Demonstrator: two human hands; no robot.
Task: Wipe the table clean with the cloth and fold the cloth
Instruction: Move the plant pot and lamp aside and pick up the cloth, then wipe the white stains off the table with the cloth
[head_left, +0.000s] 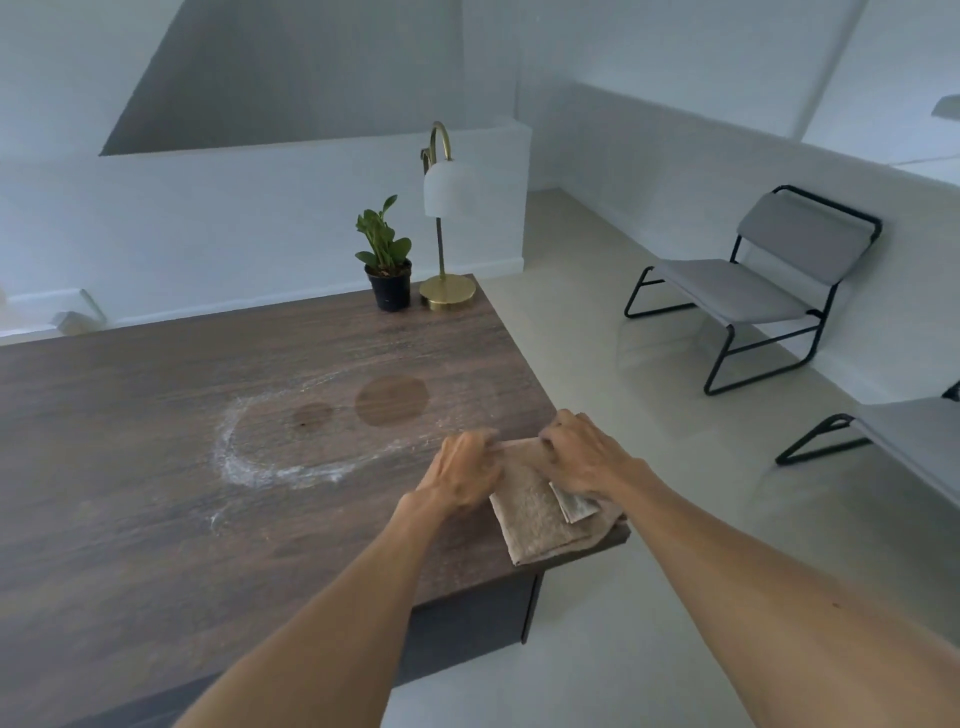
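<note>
A beige cloth (540, 514) lies folded at the near right corner of the dark wooden table (156, 467), with a grey label showing on its right side. My left hand (462, 475) grips the cloth's far left edge. My right hand (584, 457) grips its far right edge and rests partly on top. A ring of white powdery residue (244, 462) and two round darker marks (390, 401) remain on the tabletop to the left of the cloth.
A potted green plant (387, 260) and a brass lamp with a white shade (447, 218) stand at the table's far right corner. Two grey chairs with black frames (769, 280) sit on the pale floor to the right. White low walls surround the area.
</note>
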